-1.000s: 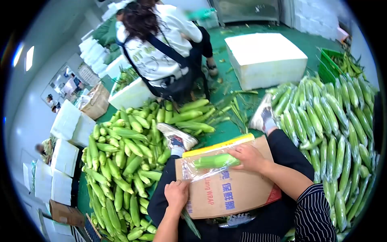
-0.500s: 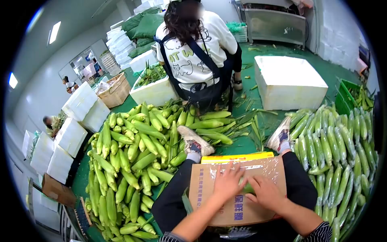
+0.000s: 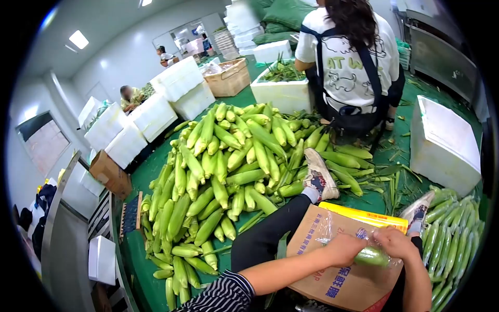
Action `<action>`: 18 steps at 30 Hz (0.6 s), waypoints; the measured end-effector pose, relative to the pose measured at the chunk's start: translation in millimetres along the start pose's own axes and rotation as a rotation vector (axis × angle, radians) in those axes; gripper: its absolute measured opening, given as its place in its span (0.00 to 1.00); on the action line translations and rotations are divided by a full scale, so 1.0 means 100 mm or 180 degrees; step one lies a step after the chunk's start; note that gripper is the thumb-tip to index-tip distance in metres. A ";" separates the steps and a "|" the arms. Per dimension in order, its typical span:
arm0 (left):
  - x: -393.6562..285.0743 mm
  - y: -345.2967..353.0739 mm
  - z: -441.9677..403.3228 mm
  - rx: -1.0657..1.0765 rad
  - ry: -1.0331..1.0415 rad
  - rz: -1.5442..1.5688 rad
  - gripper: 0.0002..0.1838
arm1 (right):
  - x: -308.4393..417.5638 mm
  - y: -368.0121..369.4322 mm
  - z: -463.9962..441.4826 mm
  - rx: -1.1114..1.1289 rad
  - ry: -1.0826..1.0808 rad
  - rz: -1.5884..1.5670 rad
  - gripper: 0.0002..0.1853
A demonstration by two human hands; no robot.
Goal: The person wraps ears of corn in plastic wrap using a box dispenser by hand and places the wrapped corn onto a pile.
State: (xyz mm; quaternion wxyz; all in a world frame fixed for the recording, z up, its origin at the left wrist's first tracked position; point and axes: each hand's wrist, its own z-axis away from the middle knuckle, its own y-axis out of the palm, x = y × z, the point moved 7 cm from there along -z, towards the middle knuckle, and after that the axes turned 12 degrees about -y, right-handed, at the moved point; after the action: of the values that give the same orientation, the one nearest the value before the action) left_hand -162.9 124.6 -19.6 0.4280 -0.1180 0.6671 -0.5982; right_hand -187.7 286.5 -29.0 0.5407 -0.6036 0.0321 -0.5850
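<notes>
Atop cardboard, left hand and right hand pinch clear film over glossy green corn.

Looks forward and down from the head, close above the cardboard, reaching the far wall.

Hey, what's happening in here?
Someone's left hand and right hand grip clear film over an ear of corn, apparently wrapping it on printed cardboard. A heap of corn without film sits to the left, and plastic-wrapped ears lie to the right. A co-worker in white is nearby, back turned.
</notes>
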 end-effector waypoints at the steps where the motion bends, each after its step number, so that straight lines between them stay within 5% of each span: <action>1: -0.02 0.02 -0.02 0.0307 -0.0198 -0.0103 0.28 | 0.30 -0.12 0.02 -0.0844 -0.0746 0.0070 0.26; 4: -0.14 0.07 0.10 0.0764 -0.0217 0.0201 0.23 | 0.16 0.41 -0.23 -0.0370 -0.0351 0.1376 0.32; 6: -0.27 0.36 0.35 0.1310 -0.0225 0.0687 0.28 | 0.16 0.44 -0.24 -0.0409 -0.0186 0.1329 0.35; 8: -0.53 0.49 0.90 0.2507 0.0058 0.0480 0.33 | 0.15 0.41 -0.27 -0.0520 -0.0171 0.1447 0.36; 10: -0.86 0.75 1.48 0.2828 0.0981 0.0347 0.20 | 0.09 0.46 -0.27 -0.0773 -0.0273 0.1622 0.36; 12: -0.82 1.47 1.97 0.1957 0.1257 0.0439 0.27 | 0.59 0.57 -0.15 -0.1316 -0.0766 0.1007 0.36; 14: -0.53 1.52 2.14 0.1671 0.0762 0.1225 0.27 | 1.51 0.82 0.38 0.0288 -0.0554 0.0269 0.39; 16: -0.50 1.11 2.18 0.1682 0.0016 0.1663 0.32 | 1.56 1.60 0.97 0.0224 -0.1117 -0.0245 0.38; 18: -0.55 0.66 2.22 0.2113 -0.0271 0.1220 0.40 | 1.64 2.19 1.53 -0.0407 0.0099 -0.1442 0.40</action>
State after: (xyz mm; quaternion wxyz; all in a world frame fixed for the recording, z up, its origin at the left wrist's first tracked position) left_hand 52.5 23.9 -37.3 0.5743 0.1291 0.4288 -0.6854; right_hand 107.7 180.3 -29.0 0.3557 -0.6194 -0.0590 -0.6974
